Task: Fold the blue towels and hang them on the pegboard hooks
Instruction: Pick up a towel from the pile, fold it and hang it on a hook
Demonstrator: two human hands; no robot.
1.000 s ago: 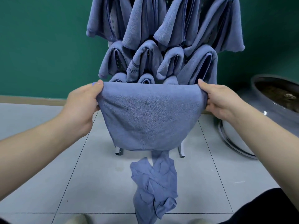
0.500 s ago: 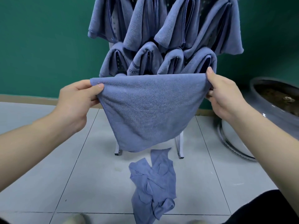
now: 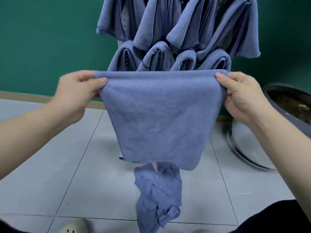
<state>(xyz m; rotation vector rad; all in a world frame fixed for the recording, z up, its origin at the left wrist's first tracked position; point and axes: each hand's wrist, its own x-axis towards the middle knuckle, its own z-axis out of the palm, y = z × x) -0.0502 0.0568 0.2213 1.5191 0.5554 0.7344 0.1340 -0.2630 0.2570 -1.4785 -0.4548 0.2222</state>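
Blue terry towel (image 3: 159,118) hanging doubled between hands, pinched at top fold. Gripping left corner with left hand (image 3: 79,93), thumb on front; pinching right corner with right hand (image 3: 242,93). Pulling fold taut, probably squaring edges before next fold. Beyond knuckles: pegboard (image 3: 125,19) crowded with hung towels (image 3: 176,29). Below hands: crumpled towels (image 3: 157,192) waiting on floor tiles (image 3: 67,165).

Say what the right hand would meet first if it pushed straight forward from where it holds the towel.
Probably the folded towels hanging on the rack, right behind the right hand; depth is unclear.
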